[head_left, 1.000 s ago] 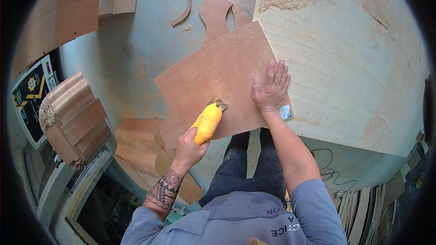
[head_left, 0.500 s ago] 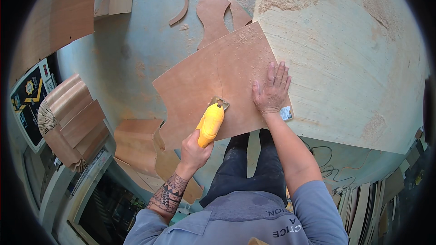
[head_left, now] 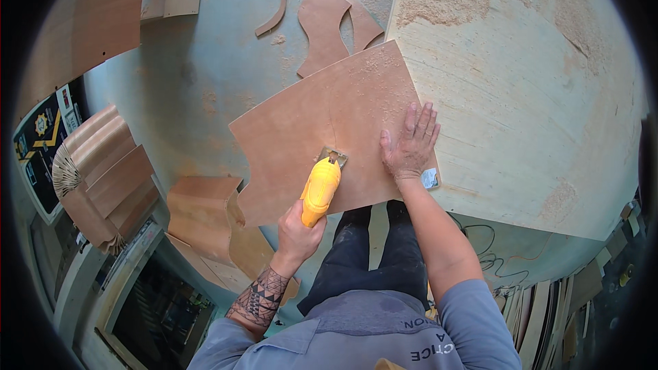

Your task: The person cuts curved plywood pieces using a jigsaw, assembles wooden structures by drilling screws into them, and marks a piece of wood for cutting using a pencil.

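Observation:
My left hand [head_left: 300, 236] is closed around the rear of a yellow jigsaw [head_left: 320, 188]. The jigsaw's metal base [head_left: 333, 156] rests on a reddish-brown plywood sheet [head_left: 281, 144], inward from its near edge. A thin dark line runs on the sheet from the base toward the far edge. Flat near the sheet's right edge lies my right hand [head_left: 411, 147], fingers stretched out and holding nothing. A small white label [head_left: 430, 178] shows beside its wrist. The blade is hidden under the tool. Sawdust is scattered over the sheet's far corner.
A large pale board [head_left: 507, 109] with sawdust lies to the right. Beyond the sheet are curved plywood offcuts [head_left: 322, 24] and a wavy strip [head_left: 282, 3]. Curved plywood pieces [head_left: 202, 216] and a fanned stack [head_left: 110, 178] stand at left. A cable [head_left: 490, 260] coils at lower right.
The whole view has shifted slightly. Both hands keep the same hold and contact, and the jigsaw sits at nearly the same spot on the sheet.

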A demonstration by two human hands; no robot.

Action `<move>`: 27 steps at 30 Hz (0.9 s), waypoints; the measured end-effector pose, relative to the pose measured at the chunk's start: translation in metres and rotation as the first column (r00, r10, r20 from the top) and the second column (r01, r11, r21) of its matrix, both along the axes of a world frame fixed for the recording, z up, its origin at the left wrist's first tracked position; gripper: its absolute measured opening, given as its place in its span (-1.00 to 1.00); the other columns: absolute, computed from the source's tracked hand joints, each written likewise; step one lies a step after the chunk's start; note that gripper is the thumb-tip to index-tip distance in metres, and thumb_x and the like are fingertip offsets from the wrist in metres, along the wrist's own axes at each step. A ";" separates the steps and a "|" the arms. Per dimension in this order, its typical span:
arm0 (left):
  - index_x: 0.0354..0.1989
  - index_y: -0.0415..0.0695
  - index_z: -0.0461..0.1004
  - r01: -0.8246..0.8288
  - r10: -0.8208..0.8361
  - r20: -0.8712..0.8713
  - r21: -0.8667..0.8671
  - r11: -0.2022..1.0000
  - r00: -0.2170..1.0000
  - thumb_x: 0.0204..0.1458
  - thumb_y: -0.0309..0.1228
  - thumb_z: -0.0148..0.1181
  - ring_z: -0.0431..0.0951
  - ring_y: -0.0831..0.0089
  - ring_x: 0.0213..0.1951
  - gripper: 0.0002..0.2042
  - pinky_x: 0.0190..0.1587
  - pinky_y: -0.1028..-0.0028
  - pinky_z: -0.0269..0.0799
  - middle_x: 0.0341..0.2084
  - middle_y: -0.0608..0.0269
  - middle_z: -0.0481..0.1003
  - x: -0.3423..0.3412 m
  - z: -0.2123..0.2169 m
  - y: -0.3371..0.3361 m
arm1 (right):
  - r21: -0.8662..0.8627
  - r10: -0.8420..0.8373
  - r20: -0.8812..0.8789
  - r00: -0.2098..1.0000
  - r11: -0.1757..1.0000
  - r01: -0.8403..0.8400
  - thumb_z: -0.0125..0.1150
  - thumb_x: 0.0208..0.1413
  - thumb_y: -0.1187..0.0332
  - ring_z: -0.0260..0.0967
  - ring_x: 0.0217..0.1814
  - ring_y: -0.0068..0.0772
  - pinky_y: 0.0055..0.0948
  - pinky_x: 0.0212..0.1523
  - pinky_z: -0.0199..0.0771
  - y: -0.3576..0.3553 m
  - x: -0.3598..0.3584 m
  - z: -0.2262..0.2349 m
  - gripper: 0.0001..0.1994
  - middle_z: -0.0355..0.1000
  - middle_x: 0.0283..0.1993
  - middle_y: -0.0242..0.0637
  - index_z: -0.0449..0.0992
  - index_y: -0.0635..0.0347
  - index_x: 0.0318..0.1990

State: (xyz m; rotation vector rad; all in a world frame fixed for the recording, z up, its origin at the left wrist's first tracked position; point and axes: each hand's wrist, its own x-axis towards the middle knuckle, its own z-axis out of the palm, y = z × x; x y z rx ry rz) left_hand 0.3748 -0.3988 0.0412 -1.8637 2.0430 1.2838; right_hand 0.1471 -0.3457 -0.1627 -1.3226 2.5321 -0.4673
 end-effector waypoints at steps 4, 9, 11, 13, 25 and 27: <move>-0.17 -0.26 0.51 -0.032 0.032 0.001 0.007 0.999 0.999 0.04 -0.46 0.41 0.67 -0.17 -0.27 -0.75 -0.23 0.08 0.57 -0.36 -0.15 0.62 -0.006 0.001 -0.001 | 0.021 -0.001 -0.015 1.000 1.000 0.001 0.16 0.19 -0.14 -0.24 0.75 0.28 0.26 0.65 -0.24 0.001 0.000 -0.002 -0.03 -0.18 0.72 0.16 -0.06 0.04 0.67; -0.17 -0.26 0.51 -0.080 0.080 -0.002 0.021 0.997 0.997 0.04 -0.46 0.42 0.67 -0.17 -0.27 -0.75 -0.23 0.08 0.57 -0.36 -0.15 0.62 -0.008 0.000 0.001 | 0.023 0.011 -0.010 1.000 1.000 -0.011 0.17 0.17 -0.15 -0.23 0.75 0.31 0.27 0.64 -0.22 0.000 0.002 -0.001 -0.01 -0.18 0.71 0.19 -0.07 0.05 0.67; -0.17 -0.26 0.51 -0.092 0.093 -0.011 0.021 0.996 0.996 0.04 -0.46 0.42 0.67 -0.17 -0.27 -0.75 -0.23 0.08 0.57 -0.36 -0.15 0.62 -0.010 -0.001 0.002 | 0.028 0.016 -0.010 1.000 0.999 -0.015 0.18 0.16 -0.15 -0.24 0.75 0.31 0.27 0.64 -0.22 0.000 0.001 -0.001 0.00 -0.18 0.71 0.19 -0.07 0.05 0.67; -0.16 -0.26 0.52 -0.103 0.103 -0.030 0.008 0.995 0.994 0.05 -0.44 0.43 0.67 -0.17 -0.28 -0.75 -0.24 0.08 0.57 -0.36 -0.15 0.62 -0.013 -0.001 0.002 | 0.011 0.013 -0.005 1.000 1.000 -0.013 0.18 0.16 -0.16 -0.25 0.75 0.32 0.28 0.64 -0.23 0.000 0.000 0.000 0.01 -0.19 0.71 0.20 -0.08 0.06 0.67; -0.23 -0.27 0.50 -0.253 0.254 -0.048 0.025 0.967 0.966 0.10 -0.41 0.44 0.69 -0.12 -0.34 -0.76 -0.29 0.13 0.56 -0.43 -0.13 0.62 -0.030 -0.004 0.008 | 0.054 0.038 -0.024 0.999 0.998 -0.037 0.17 0.17 -0.19 -0.26 0.75 0.32 0.29 0.64 -0.25 0.004 -0.001 0.000 0.02 -0.21 0.72 0.22 -0.10 0.10 0.67; -0.23 -0.26 0.50 -0.276 0.276 -0.049 0.017 0.961 0.960 0.10 -0.41 0.44 0.69 -0.11 -0.35 -0.76 -0.30 0.14 0.56 -0.43 -0.13 0.62 -0.034 -0.003 0.007 | 0.060 0.042 -0.033 0.999 0.997 -0.040 0.15 0.18 -0.20 -0.26 0.75 0.32 0.29 0.64 -0.24 0.003 -0.001 -0.001 0.02 -0.22 0.72 0.22 -0.10 0.10 0.67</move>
